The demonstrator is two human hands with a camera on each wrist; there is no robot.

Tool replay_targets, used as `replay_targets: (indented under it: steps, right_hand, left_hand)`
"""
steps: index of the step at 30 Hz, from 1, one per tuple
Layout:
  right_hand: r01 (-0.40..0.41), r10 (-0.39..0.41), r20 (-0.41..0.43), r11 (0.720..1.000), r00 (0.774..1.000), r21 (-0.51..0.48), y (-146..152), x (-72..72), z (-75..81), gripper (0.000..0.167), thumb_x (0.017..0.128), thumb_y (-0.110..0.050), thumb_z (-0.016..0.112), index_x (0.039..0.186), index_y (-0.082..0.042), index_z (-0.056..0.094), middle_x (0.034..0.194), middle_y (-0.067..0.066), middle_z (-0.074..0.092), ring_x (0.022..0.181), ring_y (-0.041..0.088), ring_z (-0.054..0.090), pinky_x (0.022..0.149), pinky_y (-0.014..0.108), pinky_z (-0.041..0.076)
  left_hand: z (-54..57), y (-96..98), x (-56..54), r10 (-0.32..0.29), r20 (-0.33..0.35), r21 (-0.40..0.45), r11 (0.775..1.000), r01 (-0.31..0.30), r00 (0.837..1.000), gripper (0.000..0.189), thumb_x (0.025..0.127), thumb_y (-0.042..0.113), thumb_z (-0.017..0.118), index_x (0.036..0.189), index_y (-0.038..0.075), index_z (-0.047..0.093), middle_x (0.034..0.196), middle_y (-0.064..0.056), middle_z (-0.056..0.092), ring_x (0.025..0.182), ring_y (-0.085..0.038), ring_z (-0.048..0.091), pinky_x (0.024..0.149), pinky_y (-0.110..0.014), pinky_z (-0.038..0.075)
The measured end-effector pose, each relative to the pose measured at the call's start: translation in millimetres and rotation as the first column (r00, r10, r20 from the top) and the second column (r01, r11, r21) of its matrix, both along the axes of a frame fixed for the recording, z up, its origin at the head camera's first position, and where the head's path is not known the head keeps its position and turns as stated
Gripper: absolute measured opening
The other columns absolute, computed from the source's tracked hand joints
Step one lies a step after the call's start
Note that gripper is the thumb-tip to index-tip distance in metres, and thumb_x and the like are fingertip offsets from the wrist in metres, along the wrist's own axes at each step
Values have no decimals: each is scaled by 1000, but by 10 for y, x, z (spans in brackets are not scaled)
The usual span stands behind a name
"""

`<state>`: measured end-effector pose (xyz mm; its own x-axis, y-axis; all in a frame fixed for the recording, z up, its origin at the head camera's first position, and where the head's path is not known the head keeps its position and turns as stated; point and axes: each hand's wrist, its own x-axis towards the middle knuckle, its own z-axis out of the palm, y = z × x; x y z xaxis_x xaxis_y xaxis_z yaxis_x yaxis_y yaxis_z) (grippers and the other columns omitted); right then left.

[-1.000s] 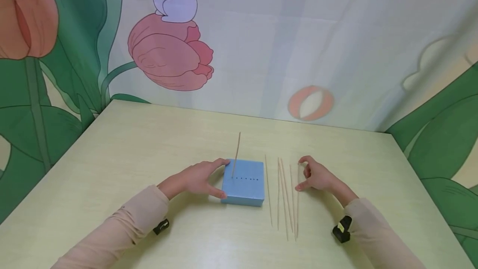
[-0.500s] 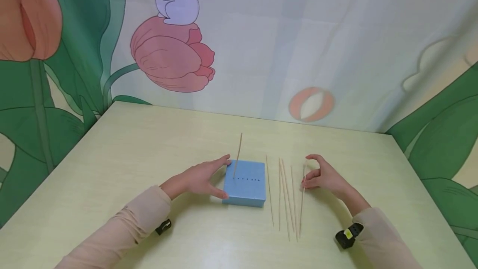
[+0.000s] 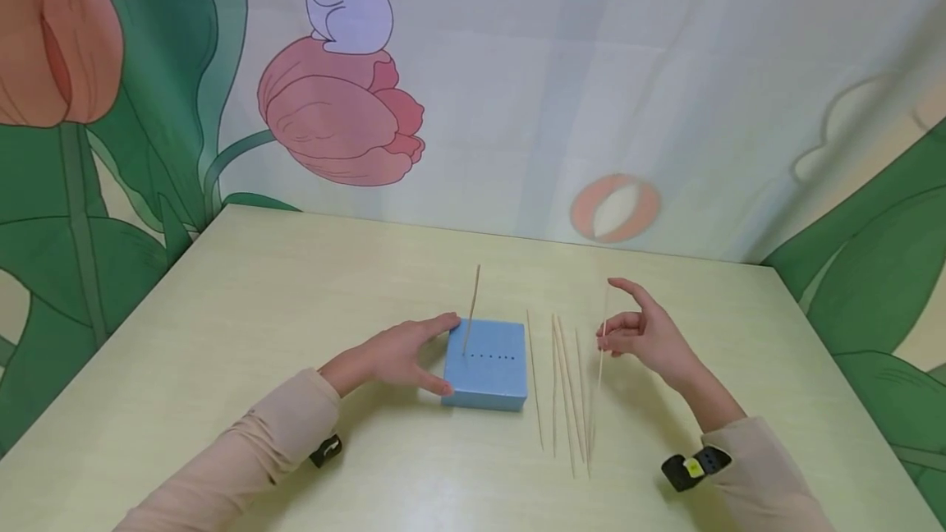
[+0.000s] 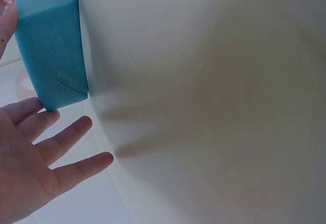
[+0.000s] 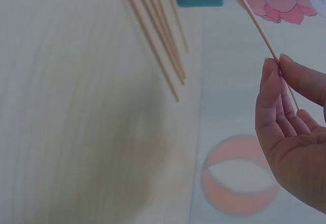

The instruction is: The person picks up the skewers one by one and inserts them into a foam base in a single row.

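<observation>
A blue foam block (image 3: 489, 380) with a row of small holes lies on the table. One thin wooden stick (image 3: 472, 302) stands in its leftmost hole, leaning slightly. My left hand (image 3: 388, 354) spans the block's left side, thumb at the near corner and index finger at the far one; in the left wrist view the other fingers spread away from it. To the right of the block, my right hand (image 3: 660, 343) pinches another wooden stick (image 5: 253, 19) between thumb and fingers. This stick is tilted up, its index finger reaching to the top end.
Several wooden sticks (image 3: 566, 392) lie side by side on the pale table (image 3: 355, 261), between the block and my right hand. A printed curtain (image 3: 502, 105) with flowers and a rabbit hangs behind the table's far edge.
My right hand has raised the wooden stick's far end from the table and moved slightly right and up, tilting the stick more upright. My left hand stays at the block.
</observation>
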<state>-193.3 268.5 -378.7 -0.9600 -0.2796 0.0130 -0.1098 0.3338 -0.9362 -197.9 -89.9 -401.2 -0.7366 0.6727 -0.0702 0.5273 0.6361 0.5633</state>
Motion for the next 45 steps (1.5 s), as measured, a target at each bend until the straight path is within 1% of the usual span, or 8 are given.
replay_targets:
  steps: [10, 14, 19, 25, 30, 37, 41, 45]
  right_hand:
    - [22, -34, -176, 997, 984, -69, -159, 97, 271, 74, 80, 5, 65, 142, -11, 27, 81, 1, 67, 73, 15, 65, 55, 24, 48]
    - [36, -55, -233, 996, 971, -83, -265, 147, 389, 56, 80, 4, 65, 131, -1, 42, 82, -3, 66, 72, 13, 65, 57, 22, 49]
    - [25, -61, -292, 992, 954, -124, -410, 177, 503, 34, 80, 5, 65, 112, 1, 56, 82, -1, 65, 72, 13, 64, 59, 22, 50]
    - [22, -88, -365, 983, 927, -181, -578, 225, 652, 27, 79, 5, 66, 104, 3, 59, 84, 3, 66, 72, 18, 64, 63, 24, 51]
    - [-28, -72, -456, 978, 887, -208, -754, 256, 701, 24, 78, 3, 68, 101, 5, 60, 83, 1, 66, 75, 15, 64, 67, 24, 51]
    - [-101, -12, -601, 983, 799, -154, -1008, 230, 669, 23, 74, 16, 64, 96, 9, 61, 79, 10, 65, 73, 10, 63, 68, 23, 51]
    - [-132, 13, -633, 981, 774, -141, -1131, 202, 633, 24, 74, 17, 64, 96, 8, 61, 78, 18, 64, 71, 11, 63, 68, 23, 51]
    - [-148, 37, -642, 982, 766, -121, -1238, 179, 596, 23, 75, 15, 64, 97, 7, 62, 78, 18, 64, 70, 14, 62, 68, 25, 52]
  left_hand:
    - [6, 1, 3, 6, -7, -16, 1000, -6, 1000, 96, 68, 46, 76, 142, 5, 29, 145, -11, 31, 127, -29, 36, 101, -42, 32]
    - [-5, -28, 16, 16, 4, -9, 1000, -16, 1000, 96, 68, 45, 77, 141, 5, 30, 143, -11, 34, 126, -29, 38, 100, -43, 33]
    - [-6, -75, 32, 32, -1, -20, 999, -32, 1000, 96, 67, 46, 77, 141, 7, 31, 141, -10, 37, 124, -29, 40, 98, -44, 35]
    - [24, -44, 25, 22, 2, -16, 1000, -22, 1000, 97, 67, 46, 77, 142, 6, 30, 143, -11, 34, 126, -29, 38, 100, -43, 34]
    - [25, -15, 4, 13, -1, -10, 1000, -13, 1000, 96, 67, 45, 77, 141, 6, 31, 142, -11, 36, 124, -29, 40, 99, -43, 35]
    - [12, -8, -5, 10, 1, -13, 1000, -10, 1000, 96, 67, 46, 77, 141, 7, 31, 142, -11, 36, 124, -29, 40, 99, -43, 34]
    - [13, -1, -11, 12, 0, -9, 1000, -12, 1000, 96, 67, 46, 77, 141, 7, 31, 141, -11, 37, 124, -29, 40, 100, -43, 34]
    - [12, 5, -17, 9, 1, 0, 1000, -9, 1000, 96, 67, 45, 78, 141, 6, 31, 141, -11, 38, 123, -29, 41, 100, -42, 33]
